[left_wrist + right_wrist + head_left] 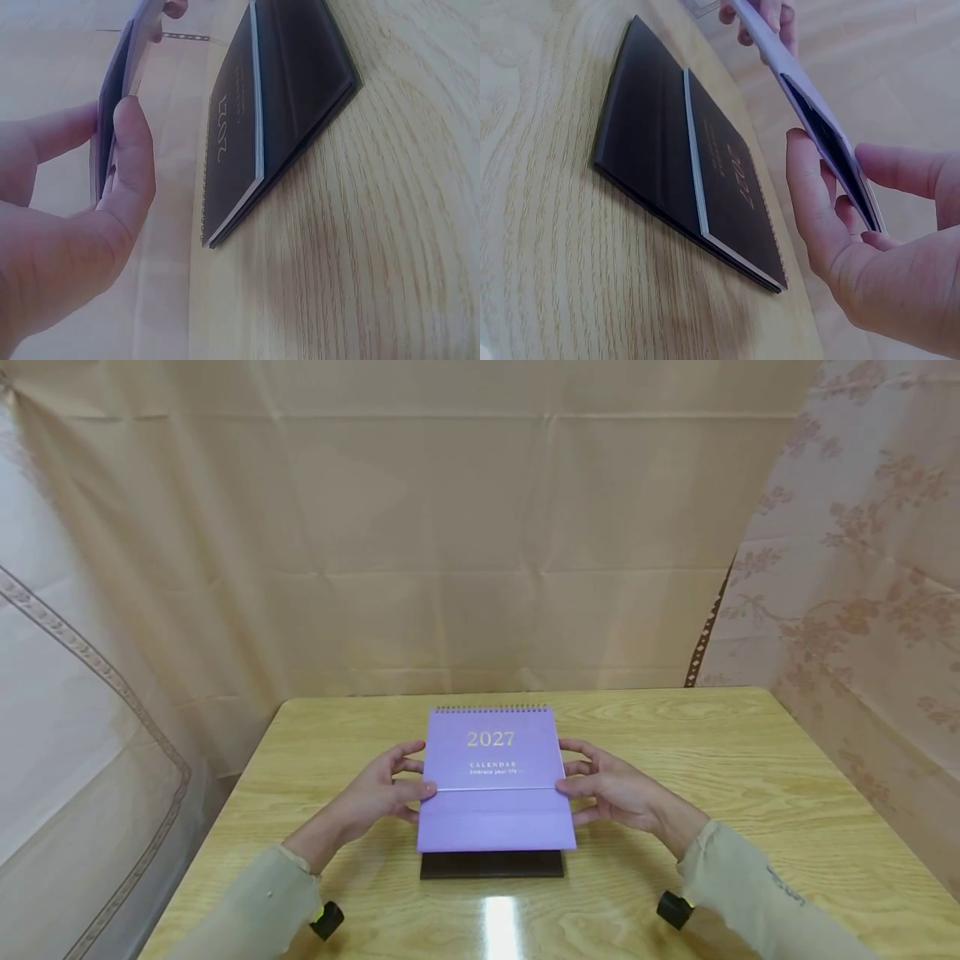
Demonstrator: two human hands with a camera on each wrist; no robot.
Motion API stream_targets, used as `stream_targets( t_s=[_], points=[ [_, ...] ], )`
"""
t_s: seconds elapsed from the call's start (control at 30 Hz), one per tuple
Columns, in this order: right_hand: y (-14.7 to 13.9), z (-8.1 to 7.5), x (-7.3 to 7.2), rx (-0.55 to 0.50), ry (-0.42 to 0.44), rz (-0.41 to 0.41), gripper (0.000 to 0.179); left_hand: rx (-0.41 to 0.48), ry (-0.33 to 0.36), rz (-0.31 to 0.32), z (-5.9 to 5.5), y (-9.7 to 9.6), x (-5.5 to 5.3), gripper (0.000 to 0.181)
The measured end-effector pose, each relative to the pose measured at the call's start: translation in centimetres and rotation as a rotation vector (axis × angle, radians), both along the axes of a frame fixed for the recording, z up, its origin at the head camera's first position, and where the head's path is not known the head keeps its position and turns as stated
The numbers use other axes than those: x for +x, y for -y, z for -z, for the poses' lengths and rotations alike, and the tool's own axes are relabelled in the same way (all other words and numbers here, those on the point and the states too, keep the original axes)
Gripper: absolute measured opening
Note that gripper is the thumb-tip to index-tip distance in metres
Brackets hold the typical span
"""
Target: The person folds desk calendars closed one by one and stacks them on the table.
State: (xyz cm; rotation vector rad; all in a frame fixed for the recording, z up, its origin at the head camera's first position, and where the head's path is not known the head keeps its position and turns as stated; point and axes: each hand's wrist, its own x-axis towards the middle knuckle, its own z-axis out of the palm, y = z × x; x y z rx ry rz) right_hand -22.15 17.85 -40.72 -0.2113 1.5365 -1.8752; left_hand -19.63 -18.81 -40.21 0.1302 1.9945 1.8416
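Note:
A purple spiral-bound 2027 desk calendar (pixel 495 818) is held up above the table between both hands. My left hand (pixel 378 789) grips its left edge, thumb on the front cover and fingers behind. The right hand (pixel 611 785) pinches the opposite edge the same way. Beneath it a black 2027 desk calendar (pixel 300 67) lies flat, its page block shorter than its base. Only the near strip of this black one shows in the head view; the purple one hides the rest. In the right wrist view a gap shows between the purple calendar's layers.
The wood-grain table (pixel 712 752) extends on all sides of the calendars. Beige cloth (pixel 487 527) hangs behind its far edge, with patterned cloth (pixel 885 568) at the right. Small black devices (pixel 327 920) stick out below both sleeves.

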Motion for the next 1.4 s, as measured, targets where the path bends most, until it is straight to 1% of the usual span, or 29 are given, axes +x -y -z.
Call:
stream_targets(
  t_s=[0.2,0.43,0.6,0.9,1.03,1.17,1.4],
  points=[
    [-0.1,0.0,0.1,0.05,-0.012,0.002,0.079,-0.01,0.004,0.027,0.1,0.0,0.0,0.078],
    [-0.2,0.0,0.1,0.089,-0.018,0.004,0.079,-0.008,-0.004,0.056,-0.1,0.2,0.2,0.08],
    [-0.2,0.1,0.1,0.098,-0.021,-0.005,0.078,0.0,-0.001,0.063,-0.2,0.2,0.3,0.081],
    [-0.1,0.6,0.4,0.126,-0.044,-0.029,0.08,-0.011,0.027,0.062,0.2,0.3,0.6,0.077],
    [0.0,0.9,0.4,0.155,-0.068,-0.045,0.079,-0.015,0.036,0.064,0.4,0.5,0.6,0.077],
    [0.1,1.2,0.5,0.205,-0.099,-0.057,0.077,-0.027,0.05,0.068,0.6,0.6,0.7,0.078],
    [0.5,1.8,0.7,0.31,-0.185,-0.081,0.077,-0.067,0.068,0.078,1.3,0.8,0.9,0.077]
  ],
)
